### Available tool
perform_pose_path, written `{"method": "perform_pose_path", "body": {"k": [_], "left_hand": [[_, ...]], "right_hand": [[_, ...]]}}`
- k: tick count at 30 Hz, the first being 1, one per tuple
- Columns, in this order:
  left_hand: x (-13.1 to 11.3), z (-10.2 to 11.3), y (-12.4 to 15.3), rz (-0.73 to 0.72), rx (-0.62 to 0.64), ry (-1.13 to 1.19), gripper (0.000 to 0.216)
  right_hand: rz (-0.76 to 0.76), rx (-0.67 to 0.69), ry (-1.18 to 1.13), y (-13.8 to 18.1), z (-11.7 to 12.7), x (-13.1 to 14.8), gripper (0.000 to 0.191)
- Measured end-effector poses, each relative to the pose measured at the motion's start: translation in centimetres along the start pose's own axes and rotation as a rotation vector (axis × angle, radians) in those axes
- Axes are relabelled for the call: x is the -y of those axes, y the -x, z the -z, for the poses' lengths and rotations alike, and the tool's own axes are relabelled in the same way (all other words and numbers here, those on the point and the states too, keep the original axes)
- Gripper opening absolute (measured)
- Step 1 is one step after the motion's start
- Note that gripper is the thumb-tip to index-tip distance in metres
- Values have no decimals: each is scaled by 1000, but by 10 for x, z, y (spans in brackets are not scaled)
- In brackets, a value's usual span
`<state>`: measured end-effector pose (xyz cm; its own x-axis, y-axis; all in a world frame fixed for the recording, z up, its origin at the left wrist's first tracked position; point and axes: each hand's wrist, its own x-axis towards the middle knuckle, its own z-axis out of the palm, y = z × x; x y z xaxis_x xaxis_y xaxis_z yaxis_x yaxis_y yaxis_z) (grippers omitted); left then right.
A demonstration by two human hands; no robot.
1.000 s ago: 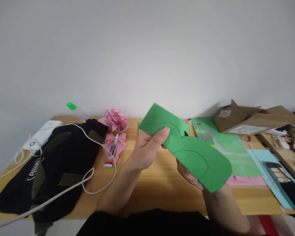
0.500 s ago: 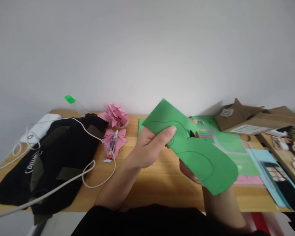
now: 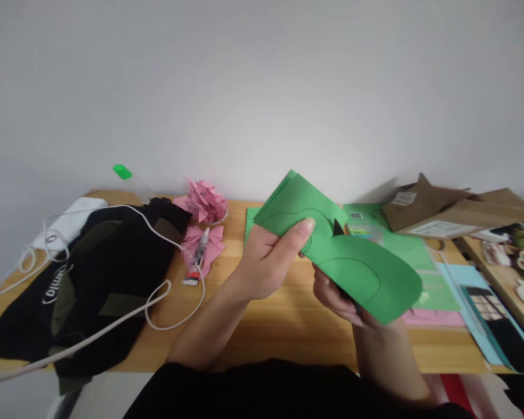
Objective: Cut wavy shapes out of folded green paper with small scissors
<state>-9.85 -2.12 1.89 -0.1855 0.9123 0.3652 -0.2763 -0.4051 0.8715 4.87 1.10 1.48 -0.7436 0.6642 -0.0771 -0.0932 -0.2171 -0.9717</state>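
My left hand [image 3: 275, 256] pinches a folded green sheet of paper [image 3: 353, 262], thumb on top and fingers behind. Curved dark lines are drawn on the sheet, and its right part has a rounded cut edge. My right hand [image 3: 334, 297] is partly hidden beneath the paper, its fingers curled round the dark handles of a pair of scissors [image 3: 338, 228]. Only one dark blade tip shows, poking up above the paper's upper edge at the cut; the rest of the scissors lies behind the sheet.
On the left lie a black bag [image 3: 126, 279], a white power bank [image 3: 74, 221] and a white cable [image 3: 113, 334]. Pink paper flowers [image 3: 206, 201] and a glue tube [image 3: 203, 241] sit beside them. To the right are a cardboard box [image 3: 454, 212], green packs [image 3: 408, 253] and a dark phone [image 3: 502, 320].
The scissors' blade tip stands higher above the paper's edge. The right part of the sheet has tilted upward, and my right hand has shifted slightly left and up.
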Motion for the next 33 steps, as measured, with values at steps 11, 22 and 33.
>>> {"method": "perform_pose_path", "body": {"k": [11,22,33], "left_hand": [[-2,0,2,2,-70,-45,33],[-2,1,2,-36,-16,-145,36],[6,-2,1,-85,-41,-129,37]], "right_hand": [[187,-4,-63,7,-6,-2,39],[227,-22,-34,10,-3,-9,47],[173,-22,2,4,-11,6,59]]}}
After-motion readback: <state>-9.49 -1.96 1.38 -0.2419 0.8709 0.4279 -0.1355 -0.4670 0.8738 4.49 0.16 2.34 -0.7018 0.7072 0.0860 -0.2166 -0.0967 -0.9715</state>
